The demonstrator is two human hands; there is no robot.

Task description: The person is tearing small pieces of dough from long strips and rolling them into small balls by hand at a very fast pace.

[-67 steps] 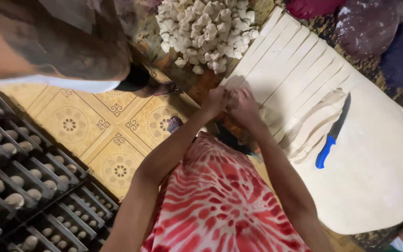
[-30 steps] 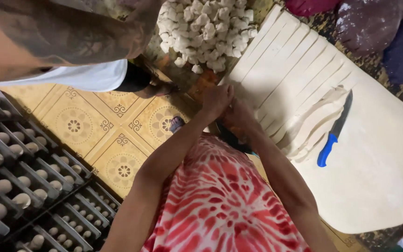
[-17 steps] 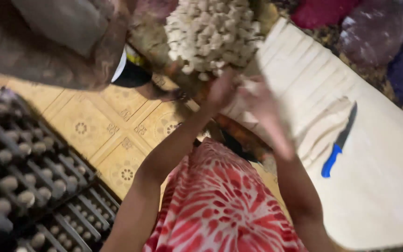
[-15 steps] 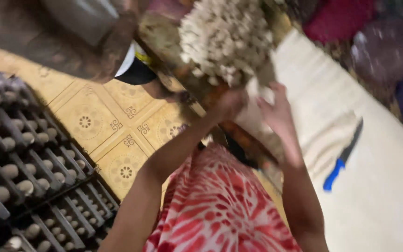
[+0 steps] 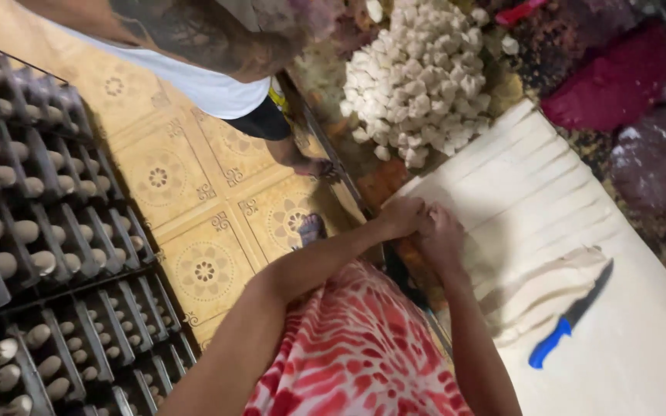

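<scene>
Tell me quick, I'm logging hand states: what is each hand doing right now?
Left hand: closed, pressed against the right at the edge of the cut dough sheet; contents hidden.
Right hand: closed against the left; cannot tell what it holds.

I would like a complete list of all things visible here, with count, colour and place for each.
sheet of pale dough cut into strips: one, cream, right, on the work surface
blue-handled knife: one, dark blade, lying on the dough, lower right
heap of small folded dough pieces: many, white, top centre
dark racks holding pale rolls: several, black, left
patterned floor tiles: yellow, centre
another person's leg and foot: one, top centre
left hand: at the dough edge, touching the right hand
right hand: on the dough strips
</scene>
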